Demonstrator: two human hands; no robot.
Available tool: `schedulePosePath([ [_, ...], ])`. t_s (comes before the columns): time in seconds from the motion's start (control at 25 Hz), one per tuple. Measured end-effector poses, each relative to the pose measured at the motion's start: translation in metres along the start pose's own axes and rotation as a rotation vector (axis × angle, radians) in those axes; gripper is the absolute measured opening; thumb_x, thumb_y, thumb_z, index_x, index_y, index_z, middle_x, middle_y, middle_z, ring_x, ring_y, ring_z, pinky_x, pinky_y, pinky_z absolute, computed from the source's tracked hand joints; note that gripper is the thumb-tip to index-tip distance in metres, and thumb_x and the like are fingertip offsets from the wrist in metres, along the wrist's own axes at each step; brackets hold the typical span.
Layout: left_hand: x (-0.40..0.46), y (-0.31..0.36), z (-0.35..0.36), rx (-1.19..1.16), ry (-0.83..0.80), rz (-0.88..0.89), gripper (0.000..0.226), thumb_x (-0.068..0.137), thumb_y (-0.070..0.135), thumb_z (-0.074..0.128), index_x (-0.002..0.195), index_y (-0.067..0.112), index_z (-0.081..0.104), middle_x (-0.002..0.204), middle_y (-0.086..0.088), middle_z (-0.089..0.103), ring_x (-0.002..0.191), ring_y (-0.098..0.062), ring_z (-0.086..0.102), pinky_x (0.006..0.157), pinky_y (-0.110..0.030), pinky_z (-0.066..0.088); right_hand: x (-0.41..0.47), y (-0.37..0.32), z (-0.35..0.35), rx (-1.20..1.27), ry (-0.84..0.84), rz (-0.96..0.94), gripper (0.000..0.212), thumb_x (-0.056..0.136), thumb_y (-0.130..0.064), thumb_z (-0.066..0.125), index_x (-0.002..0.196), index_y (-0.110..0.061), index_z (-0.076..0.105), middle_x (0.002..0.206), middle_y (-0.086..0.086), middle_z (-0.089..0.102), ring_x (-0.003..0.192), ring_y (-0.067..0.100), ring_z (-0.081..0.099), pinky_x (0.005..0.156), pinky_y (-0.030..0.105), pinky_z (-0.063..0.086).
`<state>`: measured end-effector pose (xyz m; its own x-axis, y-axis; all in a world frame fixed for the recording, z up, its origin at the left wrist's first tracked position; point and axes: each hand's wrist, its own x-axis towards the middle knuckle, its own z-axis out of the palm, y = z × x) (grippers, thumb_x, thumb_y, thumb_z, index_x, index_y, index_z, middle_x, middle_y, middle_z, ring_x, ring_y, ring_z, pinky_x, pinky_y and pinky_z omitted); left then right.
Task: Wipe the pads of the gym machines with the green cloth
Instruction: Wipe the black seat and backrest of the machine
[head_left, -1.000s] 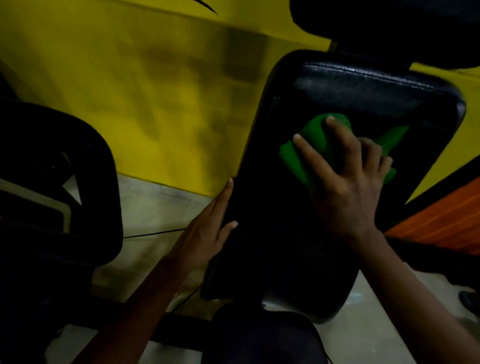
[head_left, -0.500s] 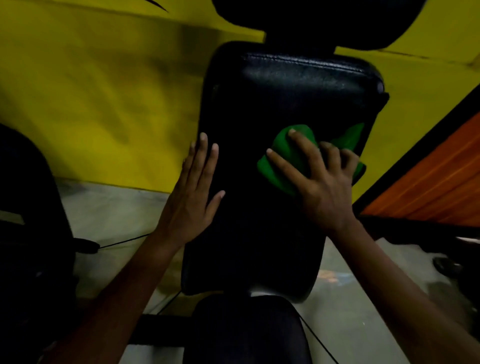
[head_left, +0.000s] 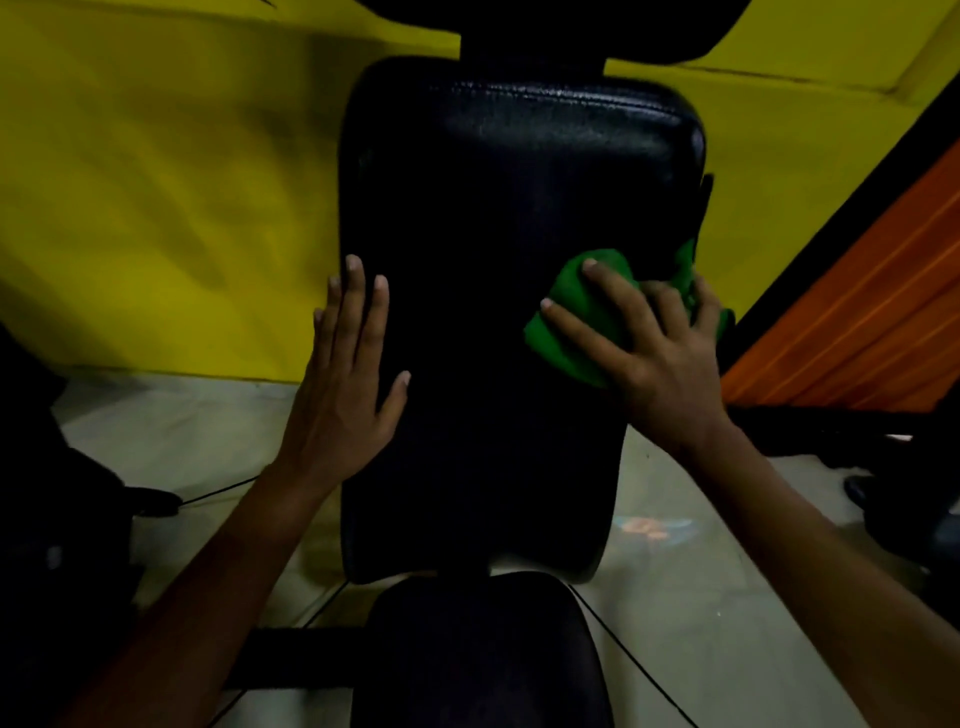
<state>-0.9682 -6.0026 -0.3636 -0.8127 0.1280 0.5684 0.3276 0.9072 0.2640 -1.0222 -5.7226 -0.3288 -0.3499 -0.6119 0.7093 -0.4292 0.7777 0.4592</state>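
Note:
A tall black back pad (head_left: 509, 218) of a gym machine fills the middle of the view, with a black seat pad (head_left: 483, 654) below it and a black head pad (head_left: 545, 26) above. My right hand (head_left: 654, 358) presses the green cloth (head_left: 571, 343) flat against the pad's right side, fingers spread over it. Part of the cloth sticks out past the pad's right edge. My left hand (head_left: 343, 384) rests flat on the pad's left edge with straight fingers.
A yellow wall (head_left: 171, 182) stands behind the machine, with an orange panel (head_left: 872, 322) at the right. Pale floor (head_left: 171, 431) lies below, crossed by thin black cables. Dark machine parts (head_left: 47, 519) sit at the left and far right.
My right hand has slid the green cloth down and to the right on the back pad. My left hand moved from the pad's lower left edge up onto its left side.

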Motion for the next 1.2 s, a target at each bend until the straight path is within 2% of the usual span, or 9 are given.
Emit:
schedulePosePath([
  [0.08, -0.001, 0.001, 0.001, -0.003, -0.005, 0.000, 0.077, 0.091, 0.019, 0.054, 0.150, -0.002, 0.008, 0.157, -0.021, -0.002, 0.146, -0.033, -0.005, 0.118, -0.051, 0.011, -0.025, -0.011, 0.001, -0.013, -0.036, 0.016, 0.041, 0.097, -0.026, 0.048, 0.137, -0.033, 0.047, 0.144, 0.009, 0.038, 0.104, 0.035, 0.045, 0.091, 0.052, 0.034],
  [0.28, -0.001, -0.002, -0.002, 0.008, -0.002, 0.015, 0.077, 0.092, 0.023, 0.050, 0.150, 0.001, 0.005, 0.158, -0.018, -0.005, 0.147, -0.030, -0.007, 0.119, -0.044, 0.005, -0.091, 0.003, 0.015, 0.037, -0.331, -0.624, 0.059, 0.077, -0.016, 0.060, 0.132, -0.030, 0.042, 0.142, 0.007, 0.034, 0.107, 0.033, 0.043, 0.090, 0.056, 0.036],
  [0.36, 0.000, 0.000, 0.000, 0.006, 0.003, 0.008, 0.076, 0.092, 0.023, 0.050, 0.150, 0.000, 0.006, 0.157, -0.019, -0.006, 0.146, -0.030, -0.008, 0.119, -0.043, 0.005, -0.071, 0.019, 0.009, 0.047, -0.273, -0.564, 0.050, 0.085, -0.014, 0.052, 0.132, -0.030, 0.043, 0.143, 0.007, 0.035, 0.108, 0.036, 0.042, 0.090, 0.054, 0.033],
  [0.48, -0.006, 0.009, 0.009, -0.017, 0.006, -0.029, 0.075, 0.092, 0.023, 0.050, 0.149, -0.003, 0.008, 0.156, -0.023, -0.005, 0.145, -0.033, -0.011, 0.120, -0.039, 0.002, -0.040, 0.026, 0.002, 0.030, -0.119, -0.159, 0.042, 0.097, -0.019, 0.045, 0.136, -0.033, 0.049, 0.146, 0.008, 0.034, 0.110, 0.037, 0.044, 0.090, 0.051, 0.035],
  [0.56, -0.012, 0.013, 0.015, -0.033, 0.002, -0.042, 0.076, 0.092, 0.023, 0.050, 0.149, -0.004, 0.009, 0.156, -0.023, -0.005, 0.145, -0.034, -0.013, 0.120, -0.036, 0.000, -0.045, 0.017, 0.006, 0.016, -0.064, -0.097, 0.041, 0.097, -0.021, 0.046, 0.135, -0.033, 0.051, 0.145, 0.009, 0.036, 0.109, 0.036, 0.045, 0.091, 0.050, 0.035],
  [0.8, -0.026, 0.015, 0.019, -0.033, -0.038, -0.026, 0.076, 0.090, 0.022, 0.051, 0.149, -0.002, 0.010, 0.158, -0.018, -0.005, 0.145, -0.036, -0.009, 0.116, -0.050, 0.017, -0.093, -0.002, 0.015, 0.062, -0.346, -0.793, 0.053, 0.071, -0.011, 0.063, 0.120, -0.030, 0.058, 0.137, 0.009, 0.036, 0.109, 0.031, 0.042, 0.092, 0.050, 0.034],
  [1.04, -0.058, 0.018, 0.041, -0.074, -0.107, -0.104, 0.078, 0.090, 0.018, 0.053, 0.149, -0.002, 0.008, 0.158, -0.019, -0.006, 0.145, -0.033, -0.012, 0.120, -0.040, 0.003, -0.047, 0.005, 0.005, 0.098, -0.055, -0.099, 0.039, 0.097, -0.021, 0.050, 0.135, -0.030, 0.050, 0.145, 0.016, 0.034, 0.125, 0.036, 0.039, 0.098, 0.044, 0.031],
  [1.12, -0.062, 0.018, 0.042, -0.075, -0.115, -0.116, 0.079, 0.089, 0.018, 0.054, 0.150, 0.000, 0.007, 0.158, -0.017, -0.007, 0.146, -0.032, -0.012, 0.120, -0.039, 0.001, -0.065, -0.016, 0.013, 0.092, -0.095, -0.246, 0.044, 0.094, -0.012, 0.047, 0.135, -0.027, 0.046, 0.143, 0.016, 0.034, 0.123, 0.038, 0.038, 0.098, 0.046, 0.030],
  [1.2, -0.064, 0.018, 0.040, -0.077, -0.119, -0.116, 0.080, 0.089, 0.018, 0.054, 0.151, 0.002, 0.006, 0.159, -0.015, -0.008, 0.146, -0.031, -0.012, 0.119, -0.042, 0.003, -0.087, -0.032, 0.021, 0.091, -0.217, -0.640, 0.055, 0.080, -0.007, 0.055, 0.131, -0.023, 0.045, 0.140, 0.017, 0.032, 0.120, 0.037, 0.038, 0.096, 0.050, 0.029],
])
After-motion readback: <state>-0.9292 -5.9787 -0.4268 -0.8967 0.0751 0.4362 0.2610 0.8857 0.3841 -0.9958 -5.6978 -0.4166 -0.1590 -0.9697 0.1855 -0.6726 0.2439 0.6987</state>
